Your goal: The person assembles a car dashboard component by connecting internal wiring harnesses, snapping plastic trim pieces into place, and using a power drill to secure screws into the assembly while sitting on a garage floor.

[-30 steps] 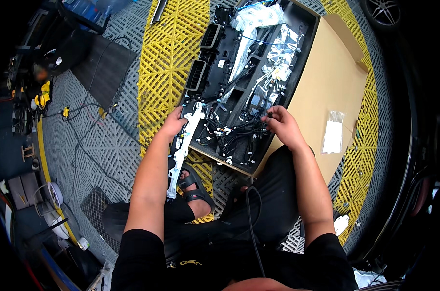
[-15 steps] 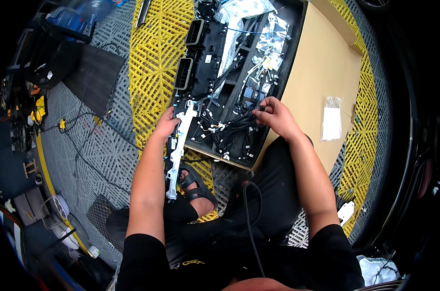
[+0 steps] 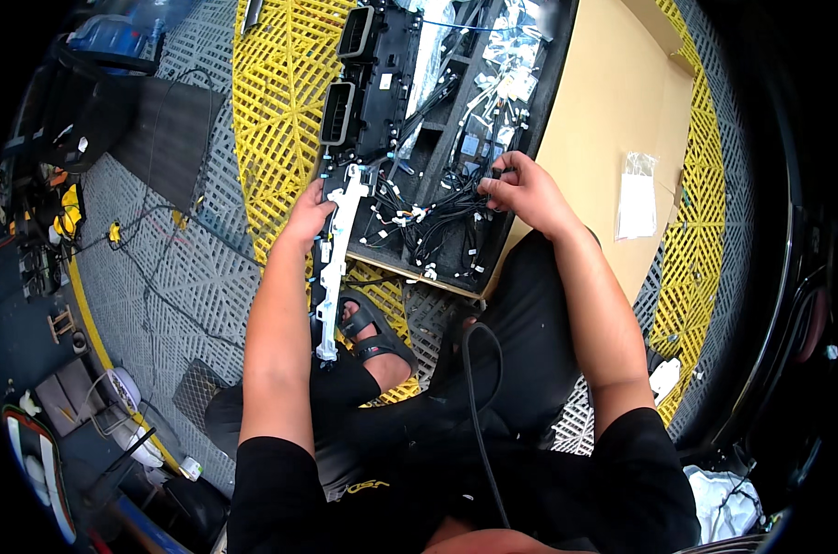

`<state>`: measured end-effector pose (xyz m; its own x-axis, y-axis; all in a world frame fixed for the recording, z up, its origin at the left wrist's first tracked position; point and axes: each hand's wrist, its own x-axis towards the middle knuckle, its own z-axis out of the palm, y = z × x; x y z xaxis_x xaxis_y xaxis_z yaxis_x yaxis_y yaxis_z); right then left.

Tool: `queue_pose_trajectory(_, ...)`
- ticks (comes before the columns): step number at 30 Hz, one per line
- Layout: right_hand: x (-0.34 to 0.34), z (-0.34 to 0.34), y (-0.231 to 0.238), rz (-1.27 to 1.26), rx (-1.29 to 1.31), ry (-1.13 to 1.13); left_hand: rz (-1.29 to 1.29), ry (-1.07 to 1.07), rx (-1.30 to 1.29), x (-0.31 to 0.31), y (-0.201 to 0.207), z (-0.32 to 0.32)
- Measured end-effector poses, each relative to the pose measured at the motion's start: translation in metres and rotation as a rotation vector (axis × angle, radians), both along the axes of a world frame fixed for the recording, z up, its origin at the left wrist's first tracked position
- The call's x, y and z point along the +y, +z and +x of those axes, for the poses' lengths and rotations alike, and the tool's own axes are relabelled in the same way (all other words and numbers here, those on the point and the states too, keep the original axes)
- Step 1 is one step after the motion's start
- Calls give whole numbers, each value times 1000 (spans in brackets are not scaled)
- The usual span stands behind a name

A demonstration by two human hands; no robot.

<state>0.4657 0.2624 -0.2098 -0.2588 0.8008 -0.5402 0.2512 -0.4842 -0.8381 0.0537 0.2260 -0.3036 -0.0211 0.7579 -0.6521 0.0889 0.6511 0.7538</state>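
My left hand (image 3: 308,218) is closed around the edge of a long black part with a white plastic strip (image 3: 332,268) along it. This part tilts over the near left corner of an open box. Over the box's right half, my right hand (image 3: 526,196) pinches dark cables of a wiring harness (image 3: 428,210). The harness lies bunched in a black foam tray (image 3: 452,279), with many small white connectors on its ends. A black panel with two rectangular vents (image 3: 382,92) rests on the tray's left side, beyond my left hand.
Right of the tray extends a cardboard flap (image 3: 580,166) with a white packet (image 3: 636,205) on it. Clear bags (image 3: 506,60) lie in the tray's far end. Yellow and grey grid flooring (image 3: 285,102) surrounds my sandalled foot (image 3: 374,340). A dark cable (image 3: 474,406) hangs before me.
The view has shifted, so the box and tray sit slightly higher and further left. Both hands keep their grips, with little movement relative to the parts.
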Motion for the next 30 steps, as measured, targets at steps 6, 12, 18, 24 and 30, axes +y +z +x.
queue_pose_trajectory(6,1,-2,2,-26,-5,15,-11,-8,-5,-1,-1,0)
queue_pose_trajectory(12,-1,0,-4,-35,18,21,12,-8,-25,-1,-2,0)
queue_pose_trajectory(18,-2,4,-8,-14,-16,52,3,-24,-5,1,-1,1)
queue_pose_trajectory(24,-3,5,-9,-25,-8,40,-5,-6,20,0,5,4)
queue_pose_trajectory(30,0,4,-1,-11,-7,52,-13,-16,-1,2,-1,-1)
